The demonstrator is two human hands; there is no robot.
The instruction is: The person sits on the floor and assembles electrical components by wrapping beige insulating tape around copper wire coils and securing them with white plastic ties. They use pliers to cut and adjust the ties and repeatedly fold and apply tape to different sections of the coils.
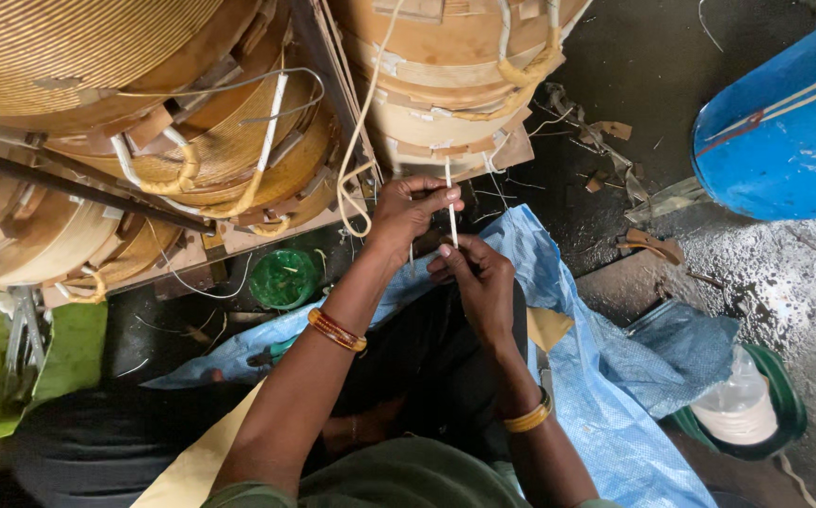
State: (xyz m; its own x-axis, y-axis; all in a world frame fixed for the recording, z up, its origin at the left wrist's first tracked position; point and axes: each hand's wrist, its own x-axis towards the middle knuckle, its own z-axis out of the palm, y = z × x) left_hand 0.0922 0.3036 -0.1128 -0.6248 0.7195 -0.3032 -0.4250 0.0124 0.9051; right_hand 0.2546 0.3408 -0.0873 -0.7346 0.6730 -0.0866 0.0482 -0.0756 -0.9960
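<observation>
Head view looks straight down on my two hands, raised in front of a stack of large wound coils wrapped in tan paper insulation. My left hand (406, 209) is closed in a pinch on the upper part of a thin white sleeve or tape strip (451, 209), close under the lower edge of the right-hand coil (445, 85). My right hand (476, 282) is closed on the same strip lower down, thumb and forefinger gripping it just below the left hand. The strip runs nearly upright between the two grips, its top end touching or just short of the coil's edge; I cannot tell which.

As I read it, the step in hand is dressing a lead: working the white sleeve along or over a wire at the coil's base. A cream-coloured lead (361, 141) hangs in a loop just to the left.

The next move, I judge, calls for a steady upper pinch while the lower fingers slide or feed, keeping the strip straight so it doesn't kink.

Below lie a blue woven sheet (596, 395) and a green tub (283, 278) on the floor.
</observation>
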